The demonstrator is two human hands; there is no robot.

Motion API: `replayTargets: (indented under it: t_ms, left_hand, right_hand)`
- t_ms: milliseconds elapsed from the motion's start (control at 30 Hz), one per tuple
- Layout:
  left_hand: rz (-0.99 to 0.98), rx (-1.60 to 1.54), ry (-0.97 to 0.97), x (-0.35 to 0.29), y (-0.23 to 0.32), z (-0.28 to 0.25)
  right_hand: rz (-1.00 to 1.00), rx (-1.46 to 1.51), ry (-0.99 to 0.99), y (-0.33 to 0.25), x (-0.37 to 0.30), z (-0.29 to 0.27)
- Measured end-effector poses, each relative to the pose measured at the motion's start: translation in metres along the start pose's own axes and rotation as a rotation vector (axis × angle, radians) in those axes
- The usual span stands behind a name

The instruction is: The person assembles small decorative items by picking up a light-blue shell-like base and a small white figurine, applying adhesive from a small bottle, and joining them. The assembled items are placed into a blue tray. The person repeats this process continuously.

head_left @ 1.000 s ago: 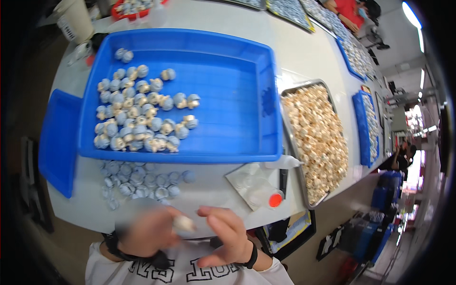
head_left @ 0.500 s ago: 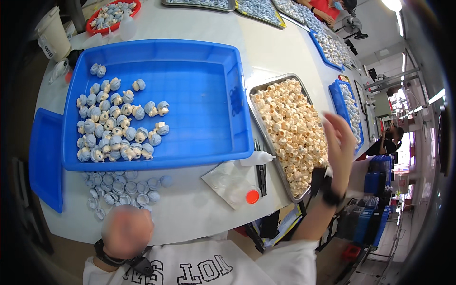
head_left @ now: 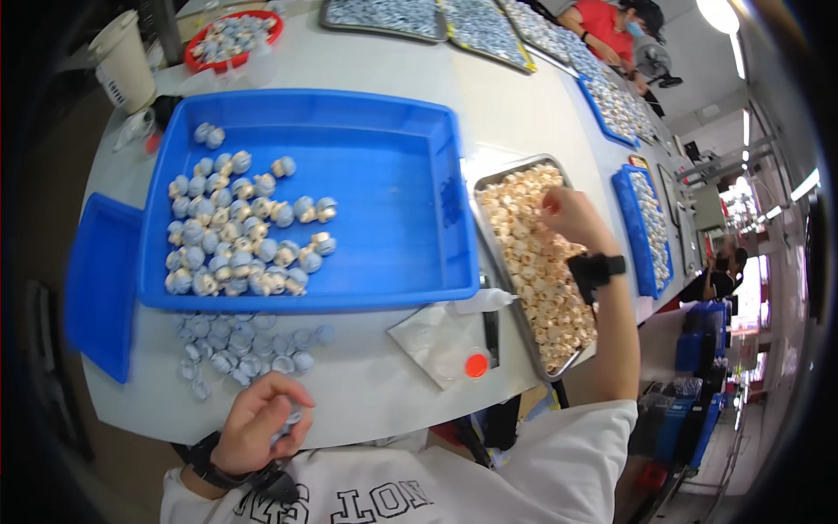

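Observation:
My left hand [head_left: 262, 424], near the table's front edge, is closed around a small pale blue cup-shaped piece [head_left: 286, 425], partly hidden by the fingers. Beyond it lies a loose group of similar pale blue pieces [head_left: 234, 341]. My right hand [head_left: 572, 216] is over the far part of a metal tray [head_left: 491, 229] heaped with small cream ring-like pieces [head_left: 541, 288]. Its fingers are bent down among them, and what they pinch is hidden. In a big blue bin [head_left: 384, 210], joined blue-and-cream pieces [head_left: 231, 223] stand grouped at the left.
Between bin and tray lie a white squeeze bottle [head_left: 484, 301], a dark pen-like tool [head_left: 491, 336] and a small jar with an orange-red top [head_left: 476, 365]. A blue lid-like tray [head_left: 103, 288] leans at left. Farther off are a red basin [head_left: 278, 31], filled trays and a co-worker in red [head_left: 602, 26].
My right hand has come down from beside the tray onto the cream pieces, its fingers curling in. My left hand, blurred before, has turned and now shows the blue piece. The whole view has shifted slightly.

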State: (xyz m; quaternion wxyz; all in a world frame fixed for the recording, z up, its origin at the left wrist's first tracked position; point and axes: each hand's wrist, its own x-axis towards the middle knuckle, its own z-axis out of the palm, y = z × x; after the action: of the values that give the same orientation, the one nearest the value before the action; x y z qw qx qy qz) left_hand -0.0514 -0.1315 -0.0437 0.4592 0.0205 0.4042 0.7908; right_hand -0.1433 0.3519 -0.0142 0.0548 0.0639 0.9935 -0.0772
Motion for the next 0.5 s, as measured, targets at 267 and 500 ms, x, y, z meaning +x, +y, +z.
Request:
replayTargets:
  t_ms: [267, 500]
  left_hand:
    - [-0.08, -0.161, -0.03, 0.001, 0.003, 0.004]
    - [-0.011, 0.027, -0.039, 0.001, 0.003, 0.01]
  right_hand:
    - [0.085, 0.671, 0.248, -0.055, -0.101, -0.048]
    - [0.065, 0.99, 0.36, -0.13, -0.207, -0.018]
